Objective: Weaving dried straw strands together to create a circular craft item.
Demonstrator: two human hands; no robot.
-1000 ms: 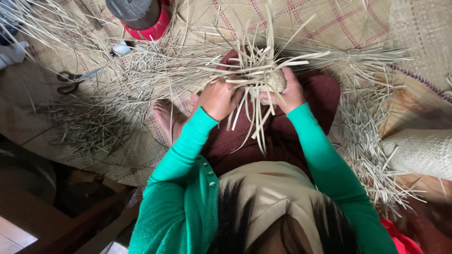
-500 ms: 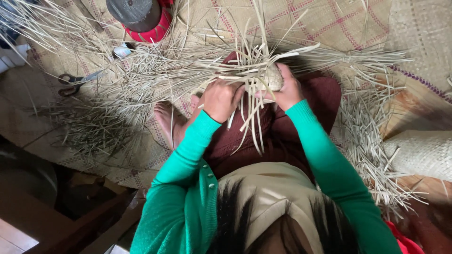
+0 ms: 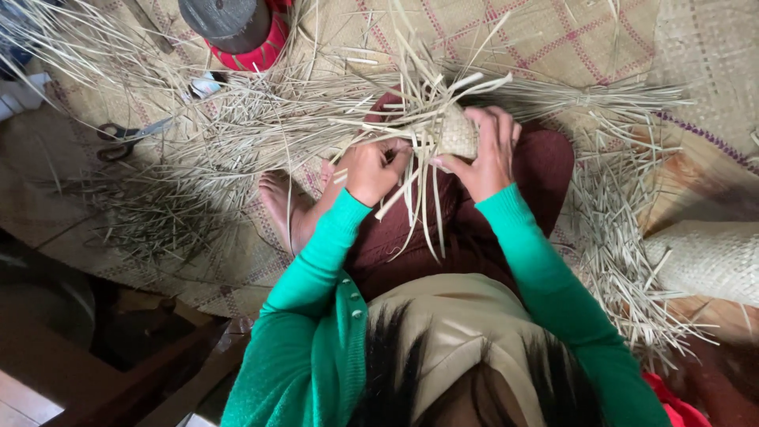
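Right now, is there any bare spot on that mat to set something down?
Bare woven mat shows at the top right, beyond the half-woven piece both hands hold, left hand, right hand. It is crowded left of the lap: loose strips, scissors and a red-based spool.

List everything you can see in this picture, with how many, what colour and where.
woven piece: one, pale straw, half-made, held between both hands over the lap
loose strips: many, pale straw, spread on the mat to left and right
mat: one, tan with red lines, beneath everything
scissors: one pair, dark, on the mat at left
round object: one, grey top on red base, top edge
woven roll: one, pale, right edge
foot: one, bare, on the mat
left hand: one, gripping strips
right hand: one, cupping the woven piece
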